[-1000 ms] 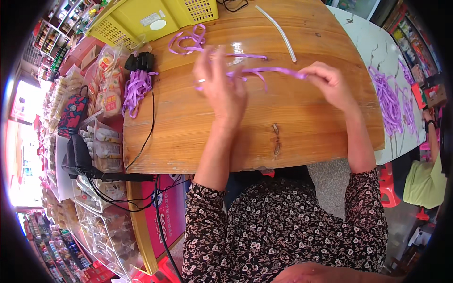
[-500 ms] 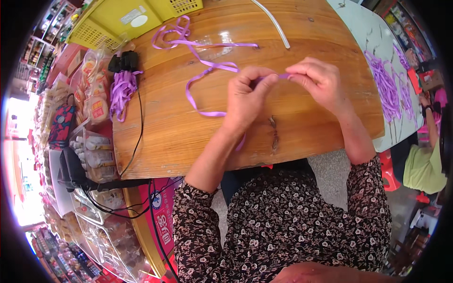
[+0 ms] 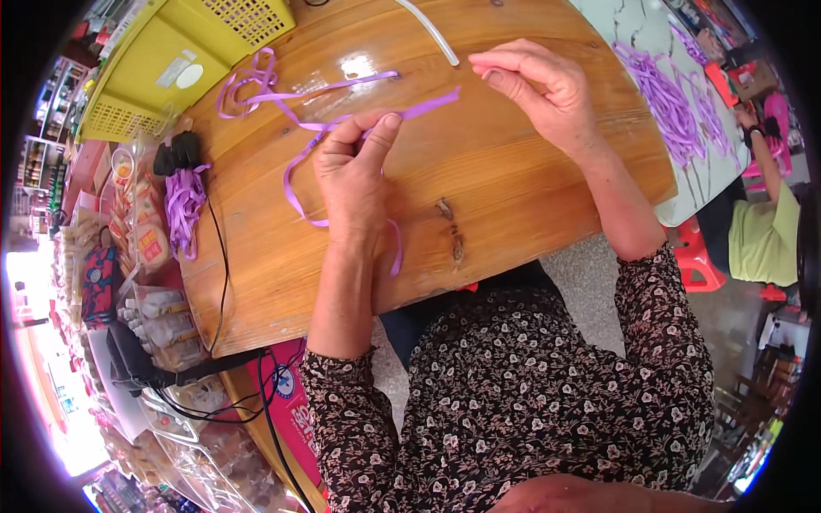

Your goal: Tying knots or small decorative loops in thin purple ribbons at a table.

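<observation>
Apparent handling step: the left hand (image 3: pixel 352 175) pinches the purple ribbon (image 3: pixel 432 105) over the table (image 3: pixel 522 197), free end toward two o'clock; the empty right hand (image 3: pixel 552 98), fingertip contact unclear, lies beyond, regripping presumably requiring that end.

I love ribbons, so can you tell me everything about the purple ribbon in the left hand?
The purple ribbon is narrow, flat and slightly shiny, like smooth cloth. The left hand pinches it, with one short end sticking out toward the right hand, which isn't touching it. Curving purple lengths lie on the wooden table around the left hand; how they join is partly hidden.
</observation>
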Available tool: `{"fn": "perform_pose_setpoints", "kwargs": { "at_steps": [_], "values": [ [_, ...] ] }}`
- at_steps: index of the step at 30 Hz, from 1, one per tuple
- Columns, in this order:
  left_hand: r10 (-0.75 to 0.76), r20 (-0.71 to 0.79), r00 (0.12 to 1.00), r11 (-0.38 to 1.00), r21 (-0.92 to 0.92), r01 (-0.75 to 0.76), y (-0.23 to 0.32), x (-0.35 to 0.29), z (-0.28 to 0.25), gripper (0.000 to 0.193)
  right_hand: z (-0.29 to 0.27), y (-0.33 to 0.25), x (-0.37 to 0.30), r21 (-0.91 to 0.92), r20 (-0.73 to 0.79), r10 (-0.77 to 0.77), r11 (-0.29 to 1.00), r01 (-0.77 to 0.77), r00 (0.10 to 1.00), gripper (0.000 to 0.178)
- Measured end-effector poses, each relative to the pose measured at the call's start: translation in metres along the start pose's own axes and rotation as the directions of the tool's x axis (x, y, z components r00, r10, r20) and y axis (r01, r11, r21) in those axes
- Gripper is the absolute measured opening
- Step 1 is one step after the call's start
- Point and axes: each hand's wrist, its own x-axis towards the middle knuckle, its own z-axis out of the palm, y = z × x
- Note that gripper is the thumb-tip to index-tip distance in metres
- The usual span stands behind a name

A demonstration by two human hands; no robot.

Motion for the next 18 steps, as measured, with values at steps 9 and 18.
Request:
{"fn": "perform_pose_setpoints", "kwargs": {
  "at_steps": [9,18],
  "values": [
    [-0.03,-0.011,0.999,1.0,-0.006,0.03,0.001,-0.003,0.01,0.008,0.019,0.003,-0.008,-0.287,0.12,-0.241,0.92,0.266,0.963,0.027],
    [0.083,0.025,0.996,0.991,0.105,-0.085,-0.003,0.0,0.008,0.006,0.017,-0.002,-0.008,-0.268,0.182,-0.215,0.928,0.259,0.959,0.021]
  ]
}}
